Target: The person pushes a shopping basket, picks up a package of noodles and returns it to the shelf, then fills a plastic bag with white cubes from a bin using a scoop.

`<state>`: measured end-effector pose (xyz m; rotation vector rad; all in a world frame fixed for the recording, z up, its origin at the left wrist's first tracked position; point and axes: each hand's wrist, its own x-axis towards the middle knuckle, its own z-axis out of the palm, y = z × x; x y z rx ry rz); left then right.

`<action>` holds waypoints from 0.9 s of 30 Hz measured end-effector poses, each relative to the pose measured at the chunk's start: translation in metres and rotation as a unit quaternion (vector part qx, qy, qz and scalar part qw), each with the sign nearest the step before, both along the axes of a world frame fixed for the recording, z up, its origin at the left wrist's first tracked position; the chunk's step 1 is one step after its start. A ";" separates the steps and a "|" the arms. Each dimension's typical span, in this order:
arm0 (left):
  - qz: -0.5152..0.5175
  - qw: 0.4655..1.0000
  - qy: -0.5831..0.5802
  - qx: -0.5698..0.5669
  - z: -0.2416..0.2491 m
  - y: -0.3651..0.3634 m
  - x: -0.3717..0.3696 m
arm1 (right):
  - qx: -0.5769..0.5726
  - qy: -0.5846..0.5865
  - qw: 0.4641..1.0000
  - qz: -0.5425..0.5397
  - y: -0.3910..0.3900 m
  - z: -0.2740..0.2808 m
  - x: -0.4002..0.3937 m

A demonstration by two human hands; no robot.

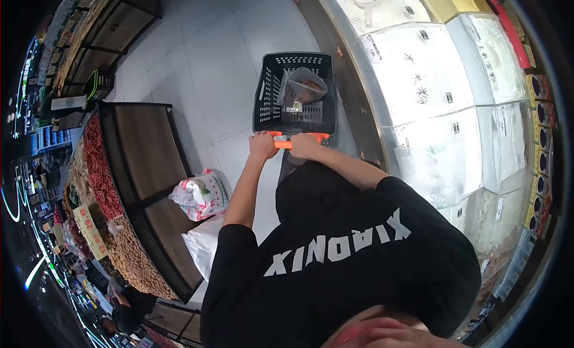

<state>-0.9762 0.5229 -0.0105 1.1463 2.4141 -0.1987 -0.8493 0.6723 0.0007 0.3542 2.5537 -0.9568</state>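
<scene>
A black shopping cart basket stands ahead of me on the pale tiled floor, with an orange handle at its near edge. My left hand grips the handle's left part and my right hand grips its right part. Inside the basket lies a clear plastic bag with brownish goods in it, plus a small packet. I wear a black shirt with white letters.
A bulk-food stand with red and brown goods and yellow price signs runs along my left. Filled white sacks lie on the floor beside it. Clear-lidded bins line the right side. Another person crouches low at the left.
</scene>
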 end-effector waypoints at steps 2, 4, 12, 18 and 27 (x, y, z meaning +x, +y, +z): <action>-0.008 0.999 -0.033 0.010 -0.013 0.013 -0.022 | -0.015 -0.026 1.000 -0.006 0.002 0.008 -0.028; -0.025 0.997 -0.070 -0.003 -0.013 0.029 -0.043 | -0.002 -0.026 1.000 0.001 0.011 0.016 -0.050; -0.091 0.968 -0.232 0.039 0.006 0.089 -0.098 | 0.076 -0.046 0.994 0.061 0.070 0.024 -0.094; -0.106 0.959 -0.257 0.055 0.002 0.124 -0.113 | 0.122 -0.050 0.987 0.095 0.114 0.036 -0.115; -0.103 0.970 -0.190 0.109 0.000 0.162 -0.151 | 0.172 -0.049 0.977 0.116 0.161 0.031 -0.169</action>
